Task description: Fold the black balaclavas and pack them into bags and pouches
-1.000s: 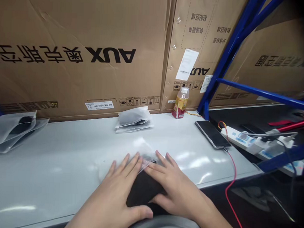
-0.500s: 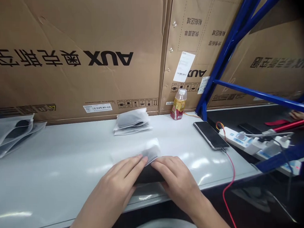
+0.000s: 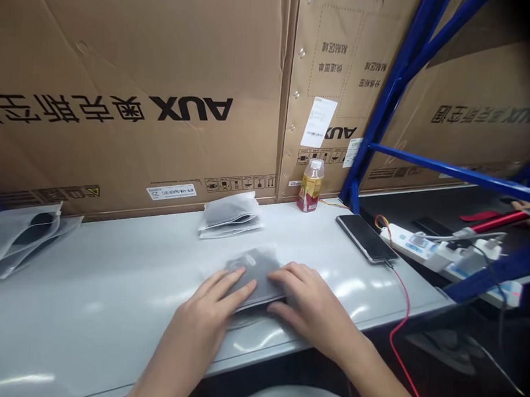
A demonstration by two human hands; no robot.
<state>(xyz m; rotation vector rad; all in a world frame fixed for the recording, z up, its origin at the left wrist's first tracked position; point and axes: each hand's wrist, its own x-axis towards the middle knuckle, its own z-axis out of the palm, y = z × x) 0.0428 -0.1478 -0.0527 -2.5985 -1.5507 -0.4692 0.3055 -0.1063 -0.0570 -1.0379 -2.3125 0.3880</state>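
Observation:
A frosted plastic zip bag (image 3: 262, 282) with something dark inside lies on the table near its front edge, slightly blurred. My left hand (image 3: 211, 306) rests on its left side, fingers stretched out and spread over the top. At the bag's right edge, my right hand (image 3: 307, 301) has bent fingers on top and the thumb lower, by the front edge, so the corner sits between them. Just behind, a small stack of similar frosted bags (image 3: 230, 214) lies near the cartons. More bags (image 3: 22, 236) with dark contents are at the far left.
Large cardboard cartons (image 3: 171, 154) stand along the back of the white table (image 3: 126, 309). A drink bottle (image 3: 311, 185), a phone (image 3: 367, 239) with a red cable (image 3: 403, 325) and a power strip (image 3: 413, 241) are on the right, beside a blue metal frame (image 3: 376, 121). Another person's hand (image 3: 528, 207) shows at the far right.
The bag, folded up between my fingers before, now lies flatter and wider on the table. My left fingers have spread, and my hands have moved slightly apart.

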